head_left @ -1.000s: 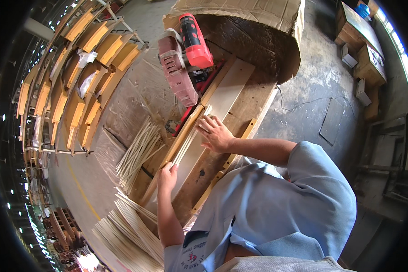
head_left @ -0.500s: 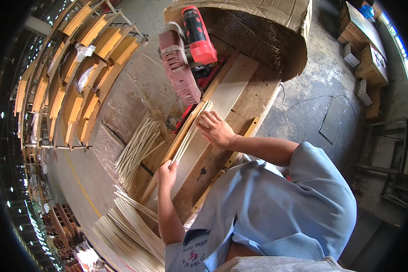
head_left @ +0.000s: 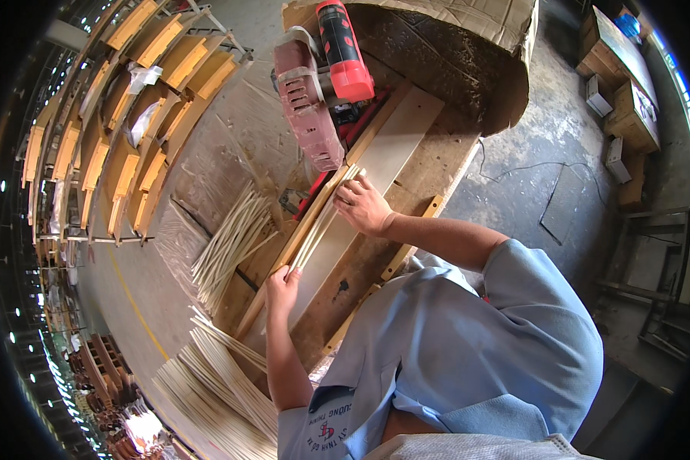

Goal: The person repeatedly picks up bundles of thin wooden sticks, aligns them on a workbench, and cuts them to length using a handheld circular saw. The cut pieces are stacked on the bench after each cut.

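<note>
A thin bundle of pale wooden strips lies on a long light board against a wooden guide rail. My left hand grips the near end of the bundle. Over the far part of the strips my right hand presses down, fingers closed on them. The strips' far tips reach the red power saw mounted at the head of the board.
Loose strips lie fanned left of the board, and a bigger stack sits at lower left. A cardboard-covered box stands behind the saw. Racks of wooden parts line the left. Concrete floor with a cable lies to the right.
Both hands and the bundle of strips have slid forward along the board toward the saw. The strip tips now sit closer to the machine.
</note>
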Motion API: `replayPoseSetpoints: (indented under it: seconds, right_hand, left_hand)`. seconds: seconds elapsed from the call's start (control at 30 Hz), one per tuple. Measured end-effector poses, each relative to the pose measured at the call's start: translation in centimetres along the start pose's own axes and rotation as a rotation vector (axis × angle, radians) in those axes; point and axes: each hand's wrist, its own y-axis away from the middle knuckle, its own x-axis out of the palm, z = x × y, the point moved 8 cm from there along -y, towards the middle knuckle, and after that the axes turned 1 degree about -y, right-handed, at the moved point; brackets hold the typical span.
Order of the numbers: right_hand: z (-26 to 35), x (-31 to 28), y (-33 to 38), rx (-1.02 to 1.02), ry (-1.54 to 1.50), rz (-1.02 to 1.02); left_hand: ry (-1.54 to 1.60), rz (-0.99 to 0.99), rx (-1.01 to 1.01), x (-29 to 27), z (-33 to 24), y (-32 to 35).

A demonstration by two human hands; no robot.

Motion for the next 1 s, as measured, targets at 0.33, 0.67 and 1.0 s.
replayPoseSetpoints:
  seconds: [0.33,0.67,1.0]
  right_hand:
    - [0.3,-0.6,1.2,0.07,-0.133,-0.041]
    - [0.6,0.2,2.1,0.123,-0.087,0.108]
    - [0.5,-0.1,2.0,0.104,-0.03,0.099]
  left_hand:
    - [0.015,0.053,-0.005,0.2,0.6,-0.4]
    - [0.125,0.133,-0.07,0.8,2.2,-0.6]
    - [0.132,0.125,-0.079,0.4,1.7,-0.2]
